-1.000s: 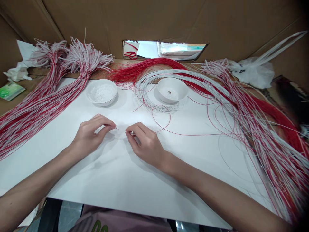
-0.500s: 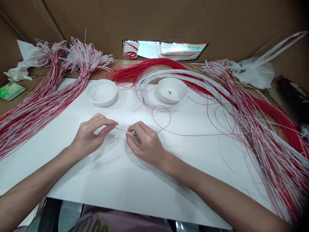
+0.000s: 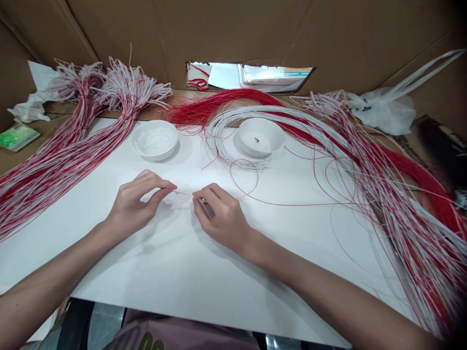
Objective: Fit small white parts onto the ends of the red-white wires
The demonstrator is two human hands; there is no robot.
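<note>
Between thumb and forefinger, my left hand [image 3: 140,199] pinches one end of a thin reddish wire [image 3: 181,193] above the white tabletop. My right hand [image 3: 221,211] closes on the same wire a short way to the right, and a small whitish bit shows at its fingertips, too small to name. A long red wire [image 3: 292,204] curves over the table to the right of this hand. Beyond the hands stand a white bowl of small white pieces [image 3: 155,140] and a second white bowl [image 3: 261,137] with a little dark item inside.
Bundled red and white wires [image 3: 105,131] lie at the left, and another bundle [image 3: 397,209] runs down the right side. Loose red wires [image 3: 226,99] and coiled white wires [image 3: 219,129] lie at the back. A plastic bag [image 3: 386,112] rests against the cardboard wall [image 3: 237,29].
My right hand has shifted very slightly to the right, and my left fingertips slightly to the left. Both hands keep their pinch on the wire.
</note>
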